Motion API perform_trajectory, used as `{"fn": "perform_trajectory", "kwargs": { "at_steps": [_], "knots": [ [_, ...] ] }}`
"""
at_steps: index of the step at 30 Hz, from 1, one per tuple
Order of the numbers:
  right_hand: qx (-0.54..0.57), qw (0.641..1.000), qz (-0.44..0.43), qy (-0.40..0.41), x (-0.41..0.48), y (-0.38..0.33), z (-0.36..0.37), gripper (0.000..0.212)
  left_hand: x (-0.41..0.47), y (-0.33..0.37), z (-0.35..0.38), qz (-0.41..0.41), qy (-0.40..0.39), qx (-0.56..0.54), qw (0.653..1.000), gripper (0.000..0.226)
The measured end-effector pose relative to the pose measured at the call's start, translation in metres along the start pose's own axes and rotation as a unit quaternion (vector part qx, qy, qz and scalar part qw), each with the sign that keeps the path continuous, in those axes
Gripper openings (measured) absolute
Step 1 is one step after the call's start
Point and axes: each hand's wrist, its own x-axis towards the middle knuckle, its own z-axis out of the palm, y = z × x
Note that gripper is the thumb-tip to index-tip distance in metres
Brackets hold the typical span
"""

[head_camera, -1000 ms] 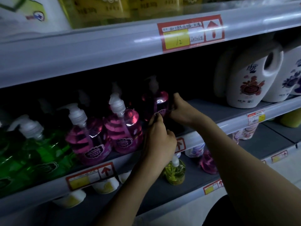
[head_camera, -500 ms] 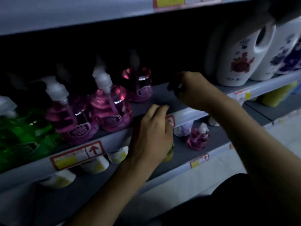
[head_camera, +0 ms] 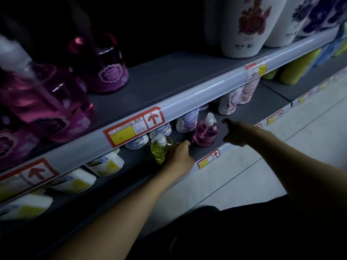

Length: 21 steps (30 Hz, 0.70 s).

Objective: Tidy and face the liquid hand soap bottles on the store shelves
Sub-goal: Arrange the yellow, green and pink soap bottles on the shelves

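The yellow bottle (head_camera: 159, 150) is standing upright near the front edge of the lower shelf (head_camera: 259, 107), its pump head on top. The left hand (head_camera: 181, 156) is touching its right side with bent knuckles; I cannot tell whether the fingers are wrapping it. Just to the right, apart from it, the pink bottle (head_camera: 204, 133) is standing upright on the same shelf. The right hand (head_camera: 237, 134) is hovering just beside that one, too dark to tell how its fingers are lying. White pouches (head_camera: 187, 119) are sitting behind both bottles. On the upper shelf (head_camera: 169, 76), purple bottles (head_camera: 107, 72) are standing at the left and white jugs (head_camera: 244, 29) at the right.
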Motion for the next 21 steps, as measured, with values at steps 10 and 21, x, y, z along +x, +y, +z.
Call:
{"fn": "perform_trajectory", "kwargs": {
  "at_steps": [10,21],
  "knots": [
    [0.048,0.988,-0.084,0.118,0.043,-0.036,0.010,0.056,0.055,0.005,0.024,-0.017,-0.003,-0.078,0.997,0.071],
    [-0.022,0.981,-0.171,0.092,-0.009,-0.049,-0.007,0.022,0.028,0.005,0.019,0.083,0.037,-0.203,0.975,0.064]
  ]
}}
